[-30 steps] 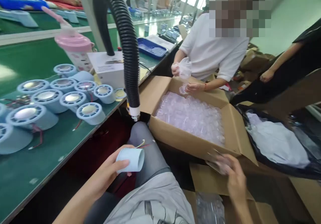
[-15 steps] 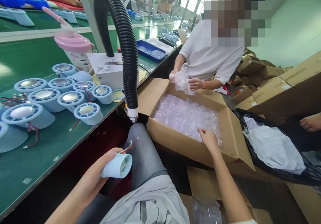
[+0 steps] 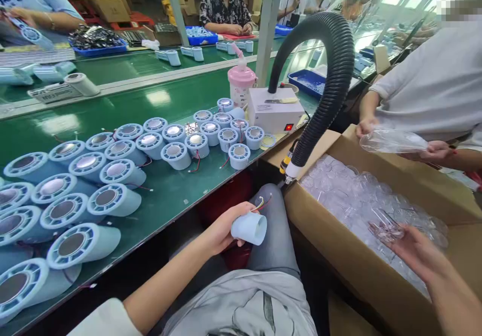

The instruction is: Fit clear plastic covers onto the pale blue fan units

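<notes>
My left hand (image 3: 222,229) is wrapped around a light-blue cylindrical fan housing (image 3: 248,228) above my lap. Thin red, yellow and white wires (image 3: 261,204) stick out from its top, and its round end faces right. Over the cardboard box (image 3: 320,240), my right hand (image 3: 419,253) pinches a clear plastic cover (image 3: 387,225) between thumb and fingers. Many similar clear pieces (image 3: 339,190) fill the box beneath it. To the left, rows of light-blue fan housings (image 3: 176,156) stand on the green bench (image 3: 169,190), their round metal discs facing up.
A black corrugated hose (image 3: 339,49) arches from a white machine (image 3: 274,110) and hangs beside the box. Behind that machine stands a pink-lidded cup (image 3: 241,81). Across the box, a co-worker's hands (image 3: 439,152) hold a clear plastic bag (image 3: 395,141). A blue tray (image 3: 307,82) lies further back.
The view has swung left, showing more of the bench. My right hand has lifted a clear plastic cover from the box. My left hand still holds the blue housing.
</notes>
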`<act>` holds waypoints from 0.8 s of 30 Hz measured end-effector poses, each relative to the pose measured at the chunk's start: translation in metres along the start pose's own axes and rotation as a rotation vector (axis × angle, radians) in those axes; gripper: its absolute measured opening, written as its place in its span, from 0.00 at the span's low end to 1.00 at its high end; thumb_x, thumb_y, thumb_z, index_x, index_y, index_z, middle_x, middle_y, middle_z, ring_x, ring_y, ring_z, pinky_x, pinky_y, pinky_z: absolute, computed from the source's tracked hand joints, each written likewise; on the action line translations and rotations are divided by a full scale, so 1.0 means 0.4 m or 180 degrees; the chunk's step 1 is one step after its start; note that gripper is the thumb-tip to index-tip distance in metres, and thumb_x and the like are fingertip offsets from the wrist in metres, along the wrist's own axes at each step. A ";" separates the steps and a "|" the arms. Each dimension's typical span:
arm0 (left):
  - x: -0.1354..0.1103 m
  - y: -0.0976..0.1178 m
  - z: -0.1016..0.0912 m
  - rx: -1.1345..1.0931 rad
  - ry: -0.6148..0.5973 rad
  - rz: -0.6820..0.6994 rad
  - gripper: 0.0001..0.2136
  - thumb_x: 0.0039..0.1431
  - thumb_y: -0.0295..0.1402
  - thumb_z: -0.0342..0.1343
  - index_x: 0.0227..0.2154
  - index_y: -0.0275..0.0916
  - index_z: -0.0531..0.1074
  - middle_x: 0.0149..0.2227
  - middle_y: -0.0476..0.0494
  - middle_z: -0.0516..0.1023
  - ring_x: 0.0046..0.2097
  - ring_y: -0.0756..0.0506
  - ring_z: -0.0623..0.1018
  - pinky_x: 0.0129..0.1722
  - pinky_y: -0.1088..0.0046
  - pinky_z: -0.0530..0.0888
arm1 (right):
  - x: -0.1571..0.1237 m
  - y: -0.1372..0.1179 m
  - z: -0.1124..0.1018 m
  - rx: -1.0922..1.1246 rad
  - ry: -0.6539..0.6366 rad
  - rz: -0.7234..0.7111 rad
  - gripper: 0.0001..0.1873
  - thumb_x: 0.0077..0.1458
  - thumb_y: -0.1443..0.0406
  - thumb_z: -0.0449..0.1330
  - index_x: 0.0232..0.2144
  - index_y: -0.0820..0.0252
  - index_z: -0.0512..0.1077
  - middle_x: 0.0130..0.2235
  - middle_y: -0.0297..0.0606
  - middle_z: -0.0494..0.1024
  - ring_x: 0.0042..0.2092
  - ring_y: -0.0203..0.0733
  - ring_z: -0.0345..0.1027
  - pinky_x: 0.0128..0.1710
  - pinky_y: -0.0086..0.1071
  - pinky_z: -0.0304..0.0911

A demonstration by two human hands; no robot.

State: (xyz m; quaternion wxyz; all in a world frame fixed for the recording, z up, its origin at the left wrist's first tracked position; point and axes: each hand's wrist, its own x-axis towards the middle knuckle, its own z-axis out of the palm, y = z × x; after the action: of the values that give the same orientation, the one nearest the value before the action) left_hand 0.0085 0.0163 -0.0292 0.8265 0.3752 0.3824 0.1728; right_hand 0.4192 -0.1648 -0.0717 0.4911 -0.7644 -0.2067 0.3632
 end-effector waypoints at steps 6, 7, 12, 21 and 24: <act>-0.001 -0.010 0.005 0.0103 -0.0059 0.0015 0.18 0.52 0.47 0.58 0.35 0.35 0.70 0.25 0.48 0.72 0.23 0.52 0.71 0.13 0.84 0.64 | -0.119 -0.035 0.236 0.1872 -0.1320 0.0842 0.15 0.54 0.51 0.62 0.21 0.48 0.76 0.40 0.38 0.84 0.52 0.51 0.75 0.60 0.41 0.66; -0.002 -0.011 0.006 0.0134 -0.0060 0.0022 0.18 0.52 0.47 0.58 0.35 0.36 0.70 0.25 0.49 0.71 0.23 0.52 0.71 0.13 0.84 0.64 | -0.135 -0.044 0.276 0.1913 -0.1500 0.0883 0.18 0.55 0.50 0.61 0.21 0.50 0.77 0.39 0.39 0.84 0.51 0.51 0.75 0.60 0.41 0.65; -0.009 -0.008 -0.003 0.0420 -0.0134 0.0029 0.18 0.52 0.48 0.56 0.35 0.37 0.69 0.26 0.50 0.70 0.22 0.53 0.69 0.13 0.83 0.64 | -0.199 -0.108 0.402 0.1332 -0.2509 0.0467 0.35 0.52 0.36 0.56 0.38 0.59 0.82 0.47 0.47 0.80 0.47 0.55 0.76 0.49 0.47 0.72; -0.054 0.044 -0.019 0.1579 -0.0380 0.0481 0.08 0.49 0.35 0.65 0.32 0.38 0.78 0.30 0.48 0.75 0.31 0.50 0.72 0.30 0.77 0.70 | -0.218 -0.217 0.496 -0.2474 -0.2476 -0.3475 0.20 0.60 0.66 0.58 0.55 0.56 0.73 0.58 0.52 0.69 0.57 0.59 0.67 0.51 0.52 0.71; -0.070 0.048 -0.017 0.2371 -0.0149 0.1234 0.11 0.50 0.35 0.66 0.38 0.40 0.80 0.38 0.45 0.77 0.41 0.45 0.74 0.44 0.72 0.70 | -0.223 -0.231 0.519 -0.2560 -0.2818 -0.3323 0.12 0.56 0.71 0.61 0.43 0.55 0.76 0.58 0.48 0.69 0.55 0.55 0.69 0.49 0.46 0.73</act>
State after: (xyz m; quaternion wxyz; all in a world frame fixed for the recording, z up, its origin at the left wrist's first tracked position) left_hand -0.0149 0.0161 -0.0037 0.5950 0.7173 0.3221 0.1665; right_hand 0.2074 -0.0601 -0.0097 0.1564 -0.4720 -0.8297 0.2537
